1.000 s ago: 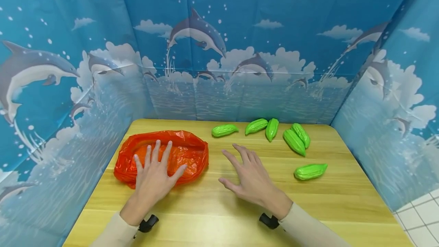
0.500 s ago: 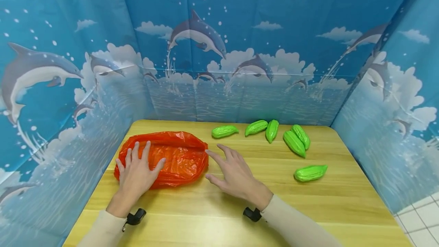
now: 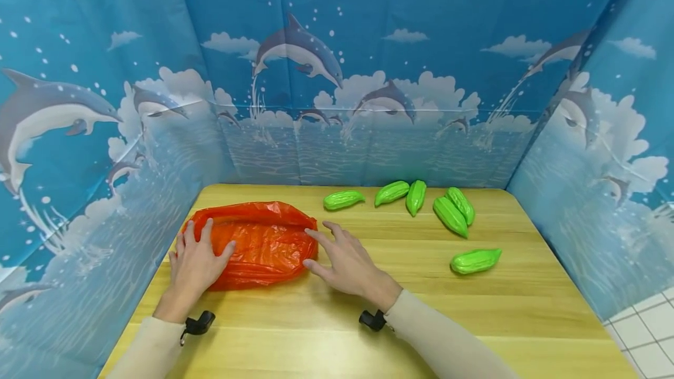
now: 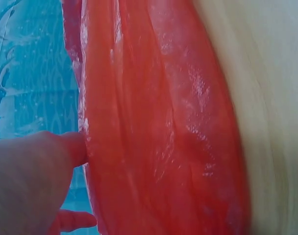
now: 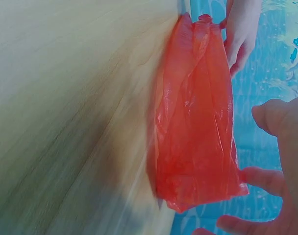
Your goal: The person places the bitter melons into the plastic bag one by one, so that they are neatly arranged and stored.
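Note:
A red plastic bag (image 3: pixel 263 250) lies on the left half of the table with its mouth spread wide and facing up. My left hand (image 3: pixel 196 265) is over the bag's left end, fingers straight and apart. In the left wrist view, part of that hand (image 4: pixel 31 171) is at the bag's rim. My right hand (image 3: pixel 350 265) is at the bag's right end, its thumb and fingers spread. From the right wrist view, one finger of the right hand (image 5: pixel 291 147) overlaps the bag's edge; whether it touches, I cannot tell.
Several green ridged gourds lie at the back and right of the wooden table (image 3: pixel 295 332): a single gourd (image 3: pixel 343 200), a pair (image 3: pixel 416 197), another pair (image 3: pixel 451 216), and one nearer gourd (image 3: pixel 476 261). A dolphin-print curtain (image 3: pixel 368 151) encloses the back and sides.
Both hands have moved left: the left hand from over the bag's middle to its left end, the right hand up to its right end. The bag and the gourds stay put.

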The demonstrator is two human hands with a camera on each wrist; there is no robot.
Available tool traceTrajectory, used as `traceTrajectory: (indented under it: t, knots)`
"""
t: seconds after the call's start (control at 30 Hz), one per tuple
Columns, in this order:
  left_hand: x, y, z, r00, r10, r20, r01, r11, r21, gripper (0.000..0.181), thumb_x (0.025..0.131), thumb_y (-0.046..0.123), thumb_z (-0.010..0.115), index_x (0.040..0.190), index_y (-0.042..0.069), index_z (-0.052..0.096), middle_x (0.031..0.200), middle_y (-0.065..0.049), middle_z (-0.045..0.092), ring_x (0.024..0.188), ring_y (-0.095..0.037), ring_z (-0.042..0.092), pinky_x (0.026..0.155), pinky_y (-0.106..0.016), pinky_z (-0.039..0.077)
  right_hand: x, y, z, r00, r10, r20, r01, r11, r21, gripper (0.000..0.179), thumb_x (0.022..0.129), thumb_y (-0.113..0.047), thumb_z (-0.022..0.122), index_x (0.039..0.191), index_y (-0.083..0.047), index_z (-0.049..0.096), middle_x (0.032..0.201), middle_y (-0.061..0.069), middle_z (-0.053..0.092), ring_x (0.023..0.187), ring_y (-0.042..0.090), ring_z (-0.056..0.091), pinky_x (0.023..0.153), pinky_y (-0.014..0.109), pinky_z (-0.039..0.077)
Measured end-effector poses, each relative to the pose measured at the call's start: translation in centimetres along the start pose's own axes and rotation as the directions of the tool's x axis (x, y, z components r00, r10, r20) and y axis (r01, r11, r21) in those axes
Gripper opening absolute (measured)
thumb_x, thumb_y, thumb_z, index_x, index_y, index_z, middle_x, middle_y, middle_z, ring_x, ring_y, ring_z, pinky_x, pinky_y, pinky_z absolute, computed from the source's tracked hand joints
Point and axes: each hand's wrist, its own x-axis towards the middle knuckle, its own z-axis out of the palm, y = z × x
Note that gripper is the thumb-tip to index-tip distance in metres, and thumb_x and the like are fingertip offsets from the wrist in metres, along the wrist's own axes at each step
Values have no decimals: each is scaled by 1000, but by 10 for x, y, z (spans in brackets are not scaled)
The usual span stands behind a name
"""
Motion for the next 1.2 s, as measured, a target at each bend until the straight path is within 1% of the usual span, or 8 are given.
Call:
traceTrajectory:
  t: [0.13,0.3,0.4,0.5,0.67,0.8,0.93,1.2]
  knots:
    - [1,-4,-3,1000,-29,-5,29,1000,-9,96,115,54,64,185,4,22,187,-44,5,165,-80,15,126,-96,27,2,-2,2,1000,7,15,-7,1000,25,74,116,-60,67,179,-25,49,181,24,48,155,51,61,126,75,51]
    - [2,-8,-5,999,-43,-17,43,999,-31,95,115,50,65,185,3,22,186,-46,9,153,-81,34,119,-94,38,2,-1,4,1000,4,9,-4,1000,25,74,116,-56,68,178,-19,51,173,19,56,148,47,67,124,71,54]
    - [3,-10,-5,998,-41,-39,39,998,-53,93,115,47,66,185,3,23,184,-48,14,147,-79,40,116,-92,42,1,0,4,1000,-4,-4,4,1000,8,72,116,-52,70,175,-15,53,170,17,60,148,44,68,124,68,56]
    - [3,-10,-5,997,-38,-65,32,996,-88,91,114,42,67,184,1,25,182,-50,17,149,-77,39,119,-91,42,0,2,3,1000,-12,-25,12,1000,-7,70,116,-49,72,173,-11,56,167,17,64,146,41,71,122,65,58]
    - [3,-6,-2,993,-19,-119,6,993,-116,85,113,36,68,180,-3,33,173,-51,36,148,-74,44,122,-85,44,-4,4,-1,998,-22,-57,22,1000,-13,67,115,-44,74,169,-7,60,161,17,68,139,37,75,118,59,63]
    - [1,-4,-3,988,-2,-156,-12,996,-87,77,112,34,70,176,-2,44,160,-47,55,136,-73,57,111,-84,50,-9,4,-5,998,-14,-58,15,1000,7,65,114,-41,76,167,-6,62,161,17,69,138,37,76,117,59,64]
    - [-1,-3,-3,985,4,-174,-17,997,-74,69,112,32,71,171,1,54,155,-43,63,131,-70,63,100,-85,52,-14,4,-8,998,-1,-65,3,999,33,61,114,-37,78,164,-5,64,158,16,71,129,35,78,113,57,66]
    - [-5,1,-3,979,62,-192,-92,984,-153,61,111,18,73,165,-5,58,147,-43,67,131,-64,65,116,-76,56,-26,6,-14,997,23,-76,-18,998,63,58,114,-32,78,162,-3,66,155,15,71,108,24,78,105,46,69]
